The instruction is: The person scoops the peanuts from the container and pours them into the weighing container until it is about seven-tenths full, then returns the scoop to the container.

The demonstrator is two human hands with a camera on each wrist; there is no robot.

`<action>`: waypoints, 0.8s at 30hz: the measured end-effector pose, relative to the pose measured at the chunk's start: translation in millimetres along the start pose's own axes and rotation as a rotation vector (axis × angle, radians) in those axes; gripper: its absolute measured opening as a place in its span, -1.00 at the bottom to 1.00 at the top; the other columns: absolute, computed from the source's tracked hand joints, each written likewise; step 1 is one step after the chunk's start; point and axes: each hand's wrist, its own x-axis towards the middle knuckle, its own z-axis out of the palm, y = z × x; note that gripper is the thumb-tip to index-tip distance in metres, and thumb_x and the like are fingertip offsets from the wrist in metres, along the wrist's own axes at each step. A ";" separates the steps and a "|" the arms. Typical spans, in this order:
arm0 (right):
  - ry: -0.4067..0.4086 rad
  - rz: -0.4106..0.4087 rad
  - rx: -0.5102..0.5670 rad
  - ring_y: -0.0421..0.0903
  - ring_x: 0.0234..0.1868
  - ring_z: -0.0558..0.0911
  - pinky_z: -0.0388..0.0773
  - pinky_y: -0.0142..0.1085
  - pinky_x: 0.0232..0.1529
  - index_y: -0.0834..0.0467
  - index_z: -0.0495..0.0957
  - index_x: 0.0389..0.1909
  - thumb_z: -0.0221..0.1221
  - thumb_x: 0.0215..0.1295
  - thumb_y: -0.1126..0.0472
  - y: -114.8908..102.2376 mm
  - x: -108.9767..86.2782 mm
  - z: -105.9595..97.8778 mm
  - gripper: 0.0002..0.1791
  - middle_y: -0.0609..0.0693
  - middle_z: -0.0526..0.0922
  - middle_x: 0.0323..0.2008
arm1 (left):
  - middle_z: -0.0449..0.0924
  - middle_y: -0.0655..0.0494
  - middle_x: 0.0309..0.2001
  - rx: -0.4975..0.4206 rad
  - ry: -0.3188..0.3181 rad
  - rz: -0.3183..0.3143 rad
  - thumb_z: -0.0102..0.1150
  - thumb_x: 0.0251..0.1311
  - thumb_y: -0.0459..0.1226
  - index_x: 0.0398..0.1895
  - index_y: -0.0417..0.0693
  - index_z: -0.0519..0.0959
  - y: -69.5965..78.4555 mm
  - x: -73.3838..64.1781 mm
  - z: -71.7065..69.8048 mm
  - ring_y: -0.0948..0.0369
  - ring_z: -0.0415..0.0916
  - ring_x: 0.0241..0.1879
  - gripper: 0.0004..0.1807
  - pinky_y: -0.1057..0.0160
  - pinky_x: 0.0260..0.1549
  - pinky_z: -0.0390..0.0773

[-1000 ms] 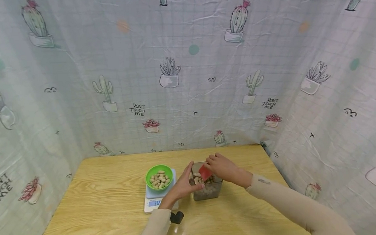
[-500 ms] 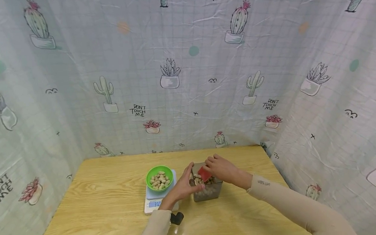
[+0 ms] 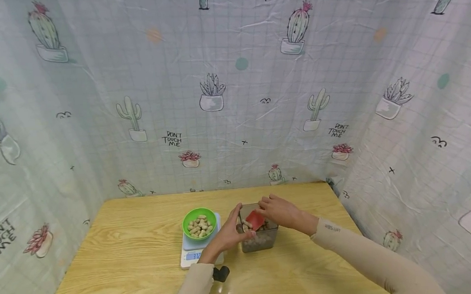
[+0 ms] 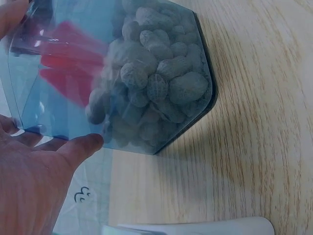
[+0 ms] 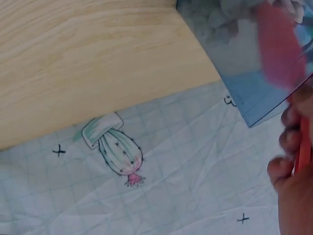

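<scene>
A clear, dark-tinted bin (image 3: 260, 242) stands on the table, partly filled with unshelled peanuts (image 4: 146, 83). My left hand (image 3: 228, 234) grips its left side, thumb along the near wall and fingers at the far left. In my right hand (image 3: 280, 211) is the handle of a red scoop (image 3: 255, 220), whose blade is inside the bin among the peanuts. The right wrist view shows curled fingers (image 5: 288, 137) around the red handle. Left of the bin, a green bowl (image 3: 186, 211) with peanuts rests on a white kitchen scale (image 3: 188, 245) with a lit display.
A wood-grain table (image 3: 136, 241) carries everything. A curtain printed with cacti (image 3: 241, 98) surrounds its back and sides. The scale sits close beside the left forearm, and a black wrist device (image 3: 221, 274) is on that wrist.
The red scoop has shifted slightly and turned within the bin, its blade now showing flatter. My left hand, the bin, the bowl and the scale have stayed in place.
</scene>
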 end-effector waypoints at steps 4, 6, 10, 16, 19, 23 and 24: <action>-0.036 -0.027 0.030 -0.17 -0.09 0.54 0.49 -0.29 -0.11 -0.12 0.52 0.14 0.31 0.24 0.09 -1.1 0.4 -0.2 -0.57 -0.14 0.62 -0.07 | -0.24 -0.01 0.60 -0.013 -0.007 -0.002 0.30 0.10 0.19 0.59 0.33 -0.26 -0.4 -0.3 -1.7 -0.20 0.11 0.47 0.15 -0.23 0.20 0.41; -0.051 -0.015 0.036 -0.17 -0.06 0.55 0.51 -0.28 -0.08 -0.12 0.52 0.16 0.30 0.26 0.09 -1.6 1.3 -0.8 -0.57 -0.14 0.62 -0.05 | -0.25 -0.01 0.60 -0.015 -0.010 -0.002 0.30 0.10 0.19 0.59 0.32 -0.26 -0.5 -0.4 -2.2 -0.21 0.09 0.47 0.15 -0.24 0.20 0.40; -0.052 -0.026 0.065 -0.18 -0.06 0.56 0.51 -0.30 -0.12 -0.12 0.53 0.16 0.29 0.27 0.10 -1.5 3.4 -4.4 -0.57 -0.14 0.63 -0.06 | -0.25 0.04 0.61 -0.025 -0.012 0.000 0.30 0.13 0.16 0.59 0.32 -0.26 -0.7 -1.0 -3.9 -0.17 0.06 0.49 0.14 -0.21 0.23 0.39; -0.064 0.004 0.131 -0.16 -0.06 0.58 0.54 -0.27 -0.08 -0.10 0.58 0.11 0.32 0.24 0.14 1.9 3.7 -5.9 -0.60 -0.14 0.67 -0.08 | -0.20 0.05 0.60 -0.049 -0.016 0.013 0.35 0.11 0.10 0.60 0.25 -0.23 0.7 -0.6 -2.2 -0.11 0.02 0.52 0.15 -0.15 0.28 0.38; -0.099 0.016 0.160 -0.15 -0.02 0.58 0.56 -0.23 -0.03 -0.10 0.56 0.15 0.31 0.25 0.16 0.4 5.1 -4.2 -0.57 -0.13 0.66 -0.04 | -0.19 0.06 0.60 -0.068 -0.017 0.020 0.37 0.11 0.09 0.60 0.25 -0.23 1.0 0.2 -0.9 -0.10 0.03 0.52 0.16 -0.11 0.29 0.38; -0.120 -0.001 0.262 -0.15 -0.05 0.59 0.57 -0.22 -0.06 -0.05 0.56 0.10 0.27 0.29 0.20 -2.3 5.7 -2.6 -0.64 -0.12 0.65 -0.08 | -0.19 0.04 0.60 -0.081 -0.011 0.024 0.37 0.11 0.08 0.60 0.23 -0.24 1.6 -0.2 -0.1 -0.10 0.02 0.52 0.16 -0.11 0.31 0.36; -0.118 0.002 0.299 -0.15 -0.09 0.59 0.58 -0.23 -0.10 -0.03 0.57 0.04 0.27 0.29 0.22 -2.4 4.9 -2.8 -0.69 -0.12 0.65 -0.13 | -0.20 0.04 0.60 -0.077 -0.011 0.023 0.37 0.11 0.09 0.60 0.21 -0.23 2.1 -0.4 0.5 -0.09 0.01 0.52 0.17 -0.10 0.31 0.36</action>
